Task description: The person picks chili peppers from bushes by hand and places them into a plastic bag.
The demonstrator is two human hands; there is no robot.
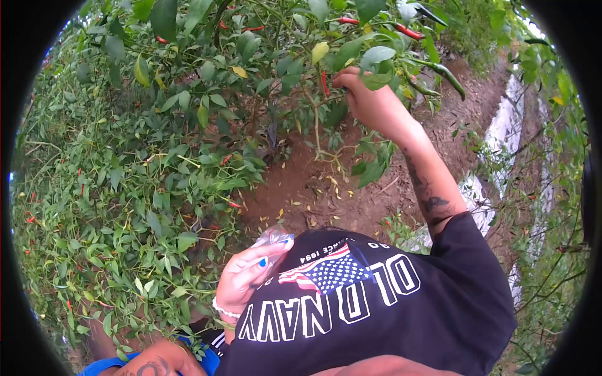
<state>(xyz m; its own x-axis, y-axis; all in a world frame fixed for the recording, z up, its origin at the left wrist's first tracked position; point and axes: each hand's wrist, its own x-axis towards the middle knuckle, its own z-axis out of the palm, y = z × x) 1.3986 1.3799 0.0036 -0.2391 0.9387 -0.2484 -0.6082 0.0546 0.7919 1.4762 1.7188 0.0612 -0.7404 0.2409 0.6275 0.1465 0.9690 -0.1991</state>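
Observation:
My left hand [248,276], with blue nails and a white bead bracelet, is closed around a crumpled clear plastic bag [274,238] in front of my black shirt [401,319]. My right hand [367,97] reaches up into a pepper plant, its fingers curled together among the leaves and partly hidden. What lies between those fingers cannot be made out. Just left of the fingertips hangs a slim red pepper [325,83]. Green peppers [448,78] and another red pepper [409,31] hang above and to the right of that hand.
Dense pepper plants [138,207] with scattered red peppers fill the left side. Brown soil [282,194] with fallen leaves lies between the rows. Pale sheeting [501,125] runs along the right. A tattooed limb [157,360] and blue cloth show at the bottom left.

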